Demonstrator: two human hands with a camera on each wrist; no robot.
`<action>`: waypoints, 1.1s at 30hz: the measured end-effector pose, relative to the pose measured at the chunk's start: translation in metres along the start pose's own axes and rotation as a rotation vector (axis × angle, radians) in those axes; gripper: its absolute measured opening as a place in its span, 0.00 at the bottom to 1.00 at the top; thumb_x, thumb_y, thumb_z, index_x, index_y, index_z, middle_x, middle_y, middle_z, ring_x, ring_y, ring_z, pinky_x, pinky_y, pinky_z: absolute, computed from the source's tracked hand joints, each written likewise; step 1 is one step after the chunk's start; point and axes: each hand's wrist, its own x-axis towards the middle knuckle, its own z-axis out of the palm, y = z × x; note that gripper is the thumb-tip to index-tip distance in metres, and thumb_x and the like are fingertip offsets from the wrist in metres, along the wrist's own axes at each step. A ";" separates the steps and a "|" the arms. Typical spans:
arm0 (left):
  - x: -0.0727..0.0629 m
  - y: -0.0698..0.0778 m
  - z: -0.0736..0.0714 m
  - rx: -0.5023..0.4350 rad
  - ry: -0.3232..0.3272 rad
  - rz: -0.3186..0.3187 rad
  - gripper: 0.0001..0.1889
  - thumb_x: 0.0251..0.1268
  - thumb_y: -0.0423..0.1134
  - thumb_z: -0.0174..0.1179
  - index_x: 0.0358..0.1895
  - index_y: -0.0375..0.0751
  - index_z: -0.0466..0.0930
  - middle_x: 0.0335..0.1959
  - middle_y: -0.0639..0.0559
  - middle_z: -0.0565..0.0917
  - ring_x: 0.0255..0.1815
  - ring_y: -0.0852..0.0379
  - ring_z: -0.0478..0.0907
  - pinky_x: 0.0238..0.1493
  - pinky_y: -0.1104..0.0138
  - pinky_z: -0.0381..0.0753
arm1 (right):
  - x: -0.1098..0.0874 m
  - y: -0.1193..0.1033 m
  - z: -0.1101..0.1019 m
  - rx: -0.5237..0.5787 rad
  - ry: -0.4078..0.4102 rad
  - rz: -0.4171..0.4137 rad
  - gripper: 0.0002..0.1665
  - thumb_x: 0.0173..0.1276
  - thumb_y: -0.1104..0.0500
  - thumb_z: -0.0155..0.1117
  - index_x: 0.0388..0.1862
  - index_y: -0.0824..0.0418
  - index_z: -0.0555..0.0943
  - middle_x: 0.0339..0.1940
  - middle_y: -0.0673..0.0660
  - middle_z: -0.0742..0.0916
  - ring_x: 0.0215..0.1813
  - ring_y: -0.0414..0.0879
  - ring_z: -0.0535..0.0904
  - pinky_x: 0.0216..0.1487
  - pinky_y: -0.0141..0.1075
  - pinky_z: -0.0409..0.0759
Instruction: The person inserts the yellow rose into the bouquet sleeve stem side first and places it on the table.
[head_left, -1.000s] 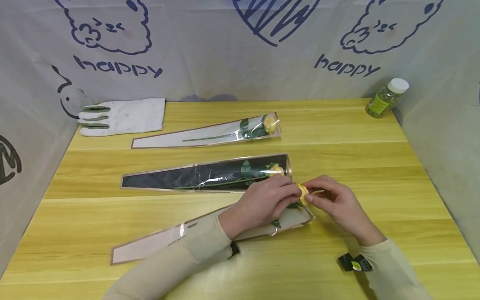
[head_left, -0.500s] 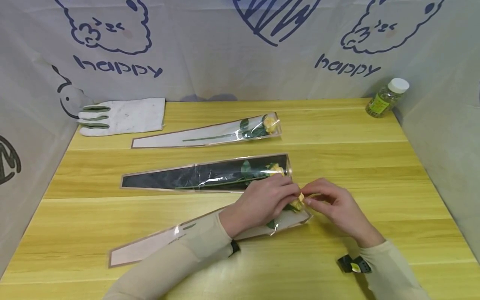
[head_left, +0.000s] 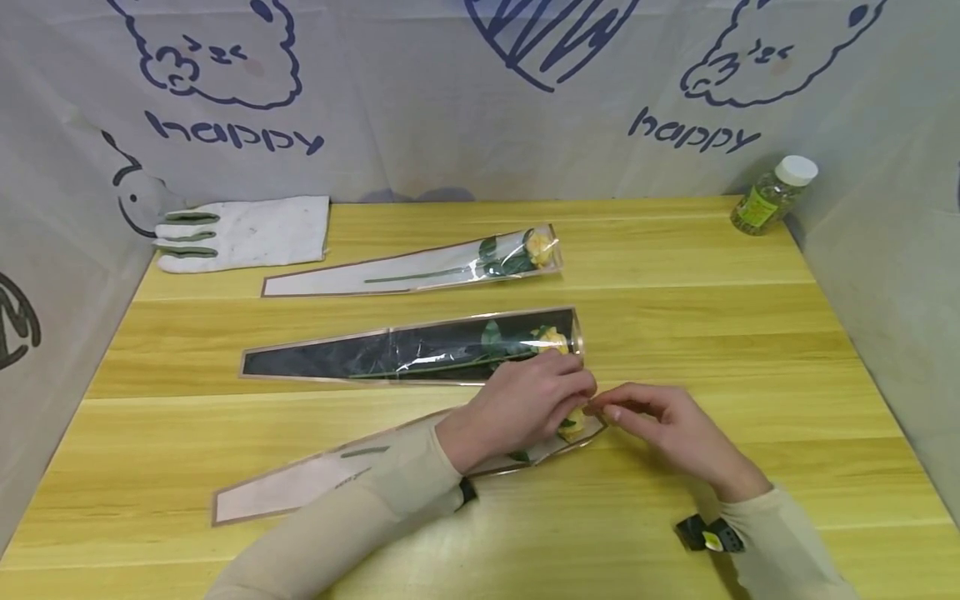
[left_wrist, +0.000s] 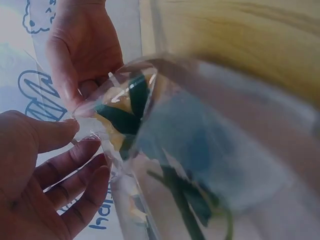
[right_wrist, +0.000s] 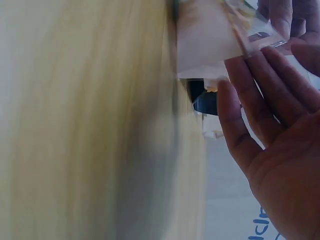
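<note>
A white-backed clear flower sleeve (head_left: 285, 483) lies slanted at the front, with a yellow rose (head_left: 572, 425) inside near its wide mouth. My left hand (head_left: 517, 408) pinches the film at the upper edge of that mouth; its thumb and index finger meet on it in the left wrist view. At the mouth's right corner, my right hand (head_left: 675, 429) pinches the film's edge, its other fingers nearly straight along the sleeve (right_wrist: 205, 40). Green leaves (left_wrist: 122, 117) show through the film against the bloom. The left forearm covers the sleeve's middle.
Behind lies a black-backed sleeve (head_left: 322, 358) with a yellow rose, partly overlapped by the left hand. Farther back are a white-backed sleeve (head_left: 322, 283) with another rose and a white glove (head_left: 270, 233). A white-capped jar (head_left: 765, 200) stands at the back right.
The yellow rose has sunk from between the fingertips into the sleeve's mouth. My right hand has moved from the bloom down to the film at the mouth, and the sleeve has shifted slightly left.
</note>
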 end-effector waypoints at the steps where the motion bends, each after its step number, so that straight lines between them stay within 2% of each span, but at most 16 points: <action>1: 0.000 0.000 0.000 -0.003 -0.008 -0.002 0.06 0.74 0.38 0.55 0.42 0.50 0.82 0.37 0.58 0.76 0.36 0.63 0.72 0.26 0.75 0.70 | 0.000 0.000 0.001 0.004 -0.002 0.002 0.12 0.76 0.59 0.58 0.52 0.59 0.84 0.50 0.50 0.87 0.53 0.47 0.81 0.54 0.37 0.77; 4: -0.001 0.000 0.000 -0.023 -0.052 -0.008 0.08 0.73 0.39 0.56 0.49 0.51 0.82 0.39 0.58 0.78 0.36 0.63 0.73 0.25 0.75 0.70 | -0.001 -0.001 0.001 0.000 0.034 -0.001 0.12 0.76 0.59 0.57 0.51 0.61 0.84 0.47 0.52 0.87 0.52 0.49 0.82 0.52 0.38 0.78; 7: -0.002 0.000 0.000 -0.048 -0.127 -0.026 0.15 0.73 0.41 0.57 0.59 0.50 0.79 0.46 0.58 0.81 0.41 0.64 0.75 0.30 0.75 0.73 | -0.001 -0.003 0.001 -0.003 0.075 0.002 0.12 0.76 0.60 0.56 0.50 0.63 0.83 0.45 0.53 0.87 0.49 0.49 0.82 0.50 0.37 0.80; 11: -0.005 0.000 -0.001 -0.098 -0.202 -0.047 0.18 0.74 0.43 0.56 0.64 0.47 0.75 0.55 0.56 0.80 0.48 0.63 0.75 0.39 0.73 0.76 | -0.001 -0.004 0.003 -0.016 0.060 0.016 0.11 0.75 0.59 0.58 0.48 0.61 0.84 0.43 0.52 0.87 0.46 0.48 0.82 0.48 0.36 0.79; 20: -0.010 -0.001 0.000 -0.106 -0.207 -0.039 0.19 0.74 0.43 0.56 0.64 0.42 0.73 0.56 0.53 0.79 0.49 0.62 0.75 0.41 0.73 0.76 | -0.002 -0.007 0.007 -0.028 0.031 0.001 0.07 0.73 0.59 0.61 0.40 0.60 0.85 0.33 0.52 0.85 0.35 0.48 0.80 0.34 0.36 0.78; 24: -0.013 -0.002 -0.001 -0.104 -0.215 -0.048 0.21 0.74 0.43 0.56 0.65 0.42 0.71 0.57 0.53 0.79 0.50 0.61 0.75 0.43 0.72 0.76 | -0.001 -0.006 0.008 -0.015 0.015 -0.007 0.05 0.71 0.60 0.64 0.38 0.61 0.84 0.32 0.53 0.85 0.34 0.48 0.80 0.35 0.36 0.79; 30: -0.029 -0.007 -0.003 -0.075 -0.192 0.003 0.24 0.70 0.43 0.60 0.66 0.40 0.71 0.58 0.52 0.77 0.53 0.59 0.73 0.51 0.70 0.74 | -0.001 -0.004 0.010 -0.027 -0.005 -0.021 0.03 0.69 0.64 0.65 0.36 0.63 0.83 0.32 0.56 0.85 0.33 0.47 0.79 0.35 0.36 0.79; 33: -0.042 -0.010 -0.007 -0.021 -0.224 0.005 0.30 0.68 0.47 0.63 0.68 0.39 0.68 0.62 0.49 0.74 0.58 0.55 0.71 0.59 0.66 0.71 | -0.003 -0.003 0.010 -0.042 -0.008 -0.011 0.03 0.69 0.63 0.65 0.35 0.61 0.83 0.31 0.54 0.84 0.33 0.46 0.79 0.35 0.36 0.78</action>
